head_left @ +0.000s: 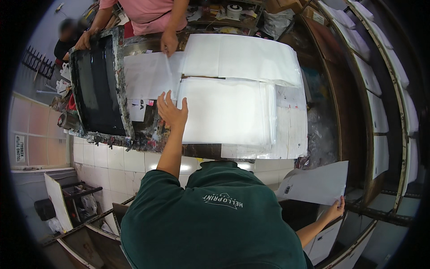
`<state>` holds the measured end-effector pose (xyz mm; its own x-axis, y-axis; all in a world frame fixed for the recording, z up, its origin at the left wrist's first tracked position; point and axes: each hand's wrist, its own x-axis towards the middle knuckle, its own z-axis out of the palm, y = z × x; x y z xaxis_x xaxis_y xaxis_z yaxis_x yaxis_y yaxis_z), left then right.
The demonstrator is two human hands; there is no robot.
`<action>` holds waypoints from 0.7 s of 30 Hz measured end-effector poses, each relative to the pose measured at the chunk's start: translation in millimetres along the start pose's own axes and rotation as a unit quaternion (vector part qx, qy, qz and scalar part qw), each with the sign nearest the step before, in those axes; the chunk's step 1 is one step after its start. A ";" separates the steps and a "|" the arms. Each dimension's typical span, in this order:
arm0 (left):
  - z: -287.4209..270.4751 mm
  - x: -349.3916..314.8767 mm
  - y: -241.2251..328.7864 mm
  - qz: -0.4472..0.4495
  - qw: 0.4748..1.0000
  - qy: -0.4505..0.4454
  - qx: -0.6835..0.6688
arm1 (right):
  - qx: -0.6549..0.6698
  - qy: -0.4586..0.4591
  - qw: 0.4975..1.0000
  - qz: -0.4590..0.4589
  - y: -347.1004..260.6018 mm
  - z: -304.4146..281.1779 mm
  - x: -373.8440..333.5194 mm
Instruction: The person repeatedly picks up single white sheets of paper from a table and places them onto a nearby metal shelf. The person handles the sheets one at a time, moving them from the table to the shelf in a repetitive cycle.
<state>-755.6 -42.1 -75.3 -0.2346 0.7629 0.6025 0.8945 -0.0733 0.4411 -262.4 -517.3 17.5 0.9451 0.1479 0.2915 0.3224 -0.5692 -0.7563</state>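
My left hand (172,110) reaches over the worktable with its fingers spread. Its fingertips are by the near edge of a thin white sheet (145,76); I cannot tell whether they touch it. Out to the right, my right hand (335,209) pinches the corner of another white sheet (313,181), which carries a small dark print. Stacks of blank white sheets (224,112) lie just right of my left hand. Across the table, a co-worker's hand (169,42) is at the far edge of the first sheet, and that person's other hand (83,40) grips a raised printing screen (98,85).
A tall rack (378,98) with white sheets on its shelves stands at the right. Another rack frame (89,242) is low on the left, behind me. A second person (67,40) is at the far left. Boxes and a plastic bag (277,24) sit beyond the table.
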 end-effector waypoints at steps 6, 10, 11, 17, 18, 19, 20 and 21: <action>6.3 36.6 -0.5 -0.059 0.976 -0.030 0.208 | 0.002 0.002 0.995 -0.095 9.1 3.5 -10.0; 70.3 74.1 -17.6 -0.077 0.969 -0.160 0.174 | -0.058 0.058 0.990 -0.115 25.7 15.0 -18.3; 120.5 72.7 -101.2 -0.049 0.979 -0.173 0.099 | -0.028 0.042 0.998 -0.033 -2.6 28.5 -17.7; 94.2 85.6 12.3 0.177 0.954 -0.242 -0.024 | -0.112 0.029 0.985 -0.124 -22.6 43.8 -35.0; 80.3 85.7 46.2 0.207 0.942 -0.262 -0.039 | -0.108 0.009 0.988 -0.108 -28.5 42.8 -36.8; 72.6 79.4 79.7 0.232 0.931 -0.277 -0.052 | -0.123 0.019 0.987 -0.098 -22.8 44.3 -38.9; 78.0 68.1 102.3 0.208 0.916 -0.319 -0.130 | -0.133 0.020 0.986 -0.100 -17.4 45.5 -39.5; 79.2 62.4 126.2 0.180 0.897 -0.354 -0.196 | -0.138 0.029 0.986 -0.091 -11.0 41.3 -37.7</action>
<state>-627.2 47.2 -34.8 0.4672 0.8505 0.2416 0.6284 -0.5116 0.5860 -299.4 -483.2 -9.3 0.8658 0.2259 0.4465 0.4516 -0.7370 -0.5029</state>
